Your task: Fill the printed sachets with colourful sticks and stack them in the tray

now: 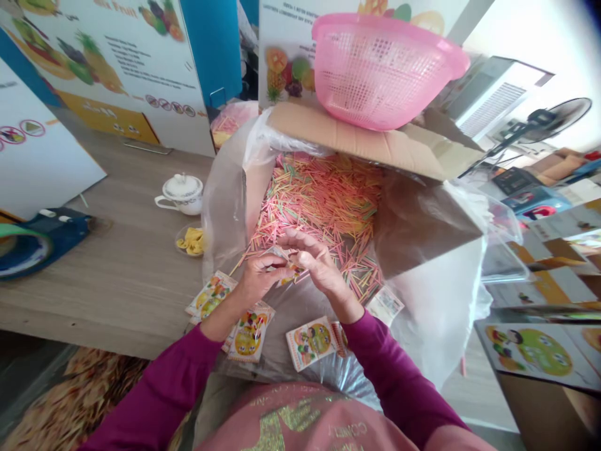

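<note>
My left hand [261, 275] is closed on a small printed packet [297, 273], pinching it near its top. Beside it my right hand [323, 266] has its fingers apart and slightly curled, the thumb close to the packet; whether it touches is hard to see. Both hands are over the near edge of a plastic-lined carton full of thin coloured sticks [323, 194], pink, yellow, orange and green. Printed packets [248, 335] lie in piles below my left hand, with another pile of packets [310, 343] in front of my body. One packet [385, 305] lies face down at right.
A pink basket [385, 69] rests on the carton's back flap [347, 134]. On the table [136, 282] at left are a lidded white cup [182, 193], a dish of yellow rubber bands [191, 241] and a blue tape dispenser [61, 228]. Printed boxes [141, 75] stand behind; a fan [558, 119] is at right.
</note>
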The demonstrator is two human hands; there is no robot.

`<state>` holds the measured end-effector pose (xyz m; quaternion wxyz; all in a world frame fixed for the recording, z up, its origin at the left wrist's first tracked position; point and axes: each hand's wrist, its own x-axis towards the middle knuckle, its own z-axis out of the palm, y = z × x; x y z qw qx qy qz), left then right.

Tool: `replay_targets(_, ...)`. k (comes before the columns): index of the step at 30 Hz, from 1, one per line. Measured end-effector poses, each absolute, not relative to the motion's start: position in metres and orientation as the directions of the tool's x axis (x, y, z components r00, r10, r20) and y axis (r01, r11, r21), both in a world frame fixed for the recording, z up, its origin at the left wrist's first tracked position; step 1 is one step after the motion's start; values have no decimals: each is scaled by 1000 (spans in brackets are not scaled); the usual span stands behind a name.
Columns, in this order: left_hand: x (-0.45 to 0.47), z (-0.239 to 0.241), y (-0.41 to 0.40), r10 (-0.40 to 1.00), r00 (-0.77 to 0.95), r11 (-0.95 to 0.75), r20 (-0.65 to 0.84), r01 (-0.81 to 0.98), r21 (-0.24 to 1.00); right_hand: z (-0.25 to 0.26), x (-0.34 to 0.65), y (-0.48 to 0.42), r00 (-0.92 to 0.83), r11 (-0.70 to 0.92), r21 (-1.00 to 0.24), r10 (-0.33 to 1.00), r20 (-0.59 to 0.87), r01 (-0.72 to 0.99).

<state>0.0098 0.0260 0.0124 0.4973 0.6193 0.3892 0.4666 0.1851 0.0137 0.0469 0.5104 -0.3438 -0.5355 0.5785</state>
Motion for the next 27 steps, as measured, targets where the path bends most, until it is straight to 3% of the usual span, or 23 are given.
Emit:
replay_targets(4, 10, 22, 19, 956, 286, -49, 63, -55, 997, 48, 171, 2, -254, 162, -975, 947, 197, -154)
replay_targets(7, -1, 25, -7, 948, 317, -24, 12, 35, 999, 48, 168, -6, -297, 184, -979, 934, 201, -83)
replay_targets(10, -23, 13, -51, 960, 276, -124, 48, 264, 956, 44, 196, 7, -224, 205, -978, 955, 195, 23)
replay_targets(12, -39, 1, -78, 940, 235, -331, 250, 434, 838, 41, 230, 28, -118, 237, -934, 970, 212, 267)
replay_targets(14, -50, -7, -91, 853, 248, -513, 460, 566, 646, 42, 263, 53, -6, 168, -743, 976, 216, 647)
replay_targets(17, -47, -4, -73, 735, 328, -640, 594, 627, 445, 48, 290, 90, 61, -19, -245, 985, 161, 969)
replay_targets(18, -42, 0, -58, 724, 372, -657, 580, 627, 418, 51, 291, 100, 59, -43, -111, 988, 146, 993)
replay_targets(20, -25, 10, -22, 742, 492, -662, 456, 643, 384, 57, 284, 119, 35, -40, 39, 992, 121, 998)
replay_targets(24, 9, 21, 33, 780, 625, -608, 7, 756, 243, 64, 257, 150, -33, 25, 77, 994, 102, 997)
replay_targets(27, 19, 17, 39, 750, 652, -635, -116, 758, 150, 65, 244, 165, -73, 65, 78, 991, 111, 995)
